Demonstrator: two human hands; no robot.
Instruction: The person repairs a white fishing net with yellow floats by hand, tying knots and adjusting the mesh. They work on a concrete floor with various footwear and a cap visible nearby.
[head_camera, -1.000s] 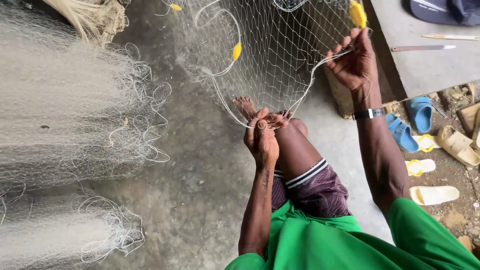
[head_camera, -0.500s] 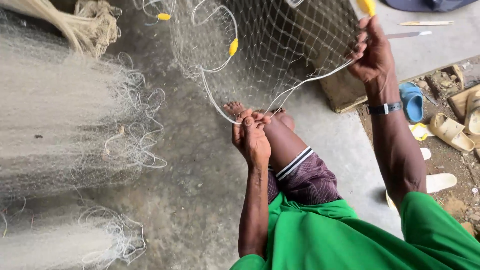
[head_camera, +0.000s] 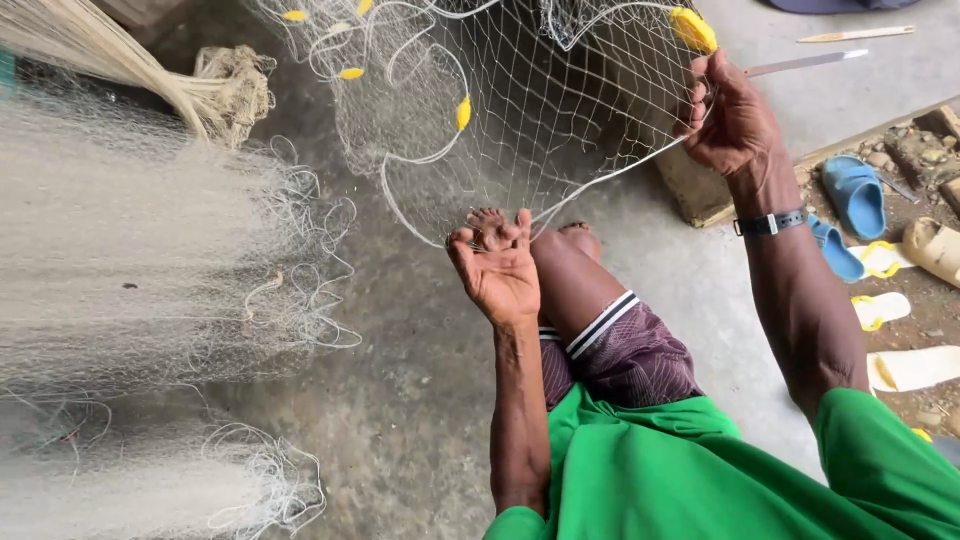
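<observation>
We took the raised bare knee (head_camera: 565, 262) of the seated person as our landmark. The left hand (head_camera: 500, 268) sat just in front of the knee, palm turned up and fingers half curled; half a second before it had been closed knuckles-up over the cord at the same place, so the grip there had loosened, and we could not tell whether the thumb and fingertips pinched the line. The thin white edge cord (head_camera: 610, 177) of the pale mesh fishing net (head_camera: 520, 110) ran taut from that hand, rising away from the knee to the right hand (head_camera: 728, 112), which was closed around the cord and net edge, well above and to the right of the knee. Compared with one second before, the right hand had drawn farther from the knee, so we judged that a longer span of cord had been stretched for working. A yellow oval float (head_camera: 692, 28) sat just above the right hand, another yellow float (head_camera: 463, 111) hung on the cord loop above and left of the knee. Heaped white netting (head_camera: 150, 260) lay on the grey concrete floor (head_camera: 400, 400) far left of the knee; blue and yellow sandals (head_camera: 855, 195) lay to its right.
</observation>
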